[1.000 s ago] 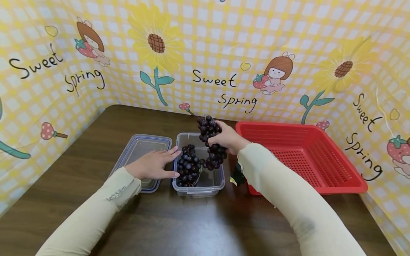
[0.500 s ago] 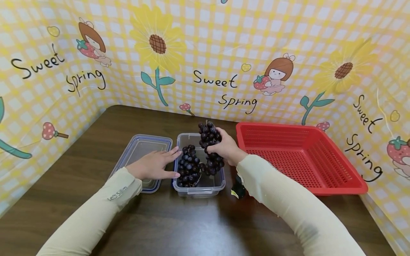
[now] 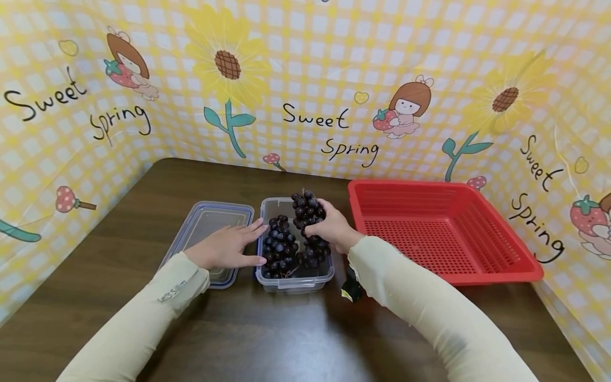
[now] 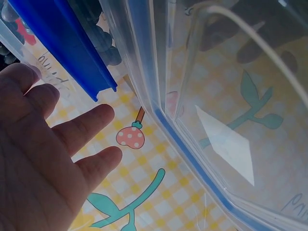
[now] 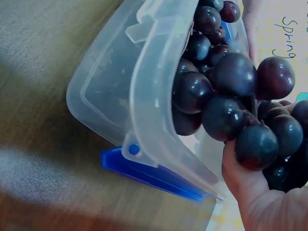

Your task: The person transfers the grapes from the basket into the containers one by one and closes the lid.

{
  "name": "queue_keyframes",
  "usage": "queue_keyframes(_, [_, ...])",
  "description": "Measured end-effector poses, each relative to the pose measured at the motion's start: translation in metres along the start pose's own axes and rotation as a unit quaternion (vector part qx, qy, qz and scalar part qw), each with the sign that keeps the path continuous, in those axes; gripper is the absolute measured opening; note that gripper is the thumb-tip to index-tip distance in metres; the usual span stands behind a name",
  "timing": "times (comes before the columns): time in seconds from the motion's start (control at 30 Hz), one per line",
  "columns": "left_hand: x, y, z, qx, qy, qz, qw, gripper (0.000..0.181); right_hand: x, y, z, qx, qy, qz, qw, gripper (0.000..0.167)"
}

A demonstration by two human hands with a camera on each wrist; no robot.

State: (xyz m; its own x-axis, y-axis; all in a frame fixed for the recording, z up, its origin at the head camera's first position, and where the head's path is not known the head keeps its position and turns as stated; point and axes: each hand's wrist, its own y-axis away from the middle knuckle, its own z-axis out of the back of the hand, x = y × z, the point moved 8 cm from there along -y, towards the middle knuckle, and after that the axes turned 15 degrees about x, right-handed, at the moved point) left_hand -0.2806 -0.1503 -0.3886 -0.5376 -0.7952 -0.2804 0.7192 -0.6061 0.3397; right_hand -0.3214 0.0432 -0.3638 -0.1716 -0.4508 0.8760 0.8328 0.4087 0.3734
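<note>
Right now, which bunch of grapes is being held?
The right-hand bunch: the person's right hand has its fingers around it. The left bunch lies in the clear container, ungripped.

Left hand (image 3: 226, 245) spread, right hand (image 3: 334, 227) curled

Straight, spread fingers (image 4: 85, 129) lie near a blue latch (image 4: 62, 45) and a clear, blue-edged lid (image 4: 224, 130).

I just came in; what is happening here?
A person's right hand holds a bunch of round, dark purple grapes at the right half of an open, clear rectangular plastic box; another bunch lies in the left half. The left hand is spread beside the box. A clear, blue-edged lid lies left, a red perforated plastic basket right.
</note>
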Motion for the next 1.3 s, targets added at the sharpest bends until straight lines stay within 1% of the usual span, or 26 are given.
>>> queue_keyframes(0.2, [0.001,0.001,-0.001,-0.002,0.003,0.004,1.0000,0.084,-0.008,-0.001,-0.004,-0.002,-0.012,-0.021,0.9997,0.086])
queue_keyframes(0.4, [0.001,0.001,-0.002,0.009,0.001,0.008,0.9999,0.084,-0.011,-0.001,-0.010,0.003,0.006,-0.036,0.9993,0.087])
queue_keyframes(0.77, [0.000,0.001,-0.003,0.017,0.000,0.010,0.9998,0.084,-0.010,0.000,-0.024,0.017,0.036,-0.044,0.9982,0.087])
queue_keyframes(0.9, [-0.001,0.000,-0.002,0.012,-0.001,0.006,0.9999,0.085,-0.011,0.002,-0.027,0.023,0.035,-0.047,0.9980,0.087])
queue_keyframes(1.07, [0.002,0.000,-0.004,0.008,-0.001,0.010,0.9999,0.085,-0.011,0.002,-0.030,0.031,0.034,-0.044,0.9980,0.089])
queue_keyframes(1.2, [0.003,-0.001,-0.003,0.009,0.000,0.011,0.9999,0.086,-0.012,0.000,-0.029,0.032,0.056,-0.049,0.9967,0.091])
queue_keyframes(1.3, [0.003,-0.001,-0.002,0.012,0.002,0.010,0.9999,0.086,-0.011,-0.002,-0.030,0.042,0.094,-0.053,0.9932,0.093])
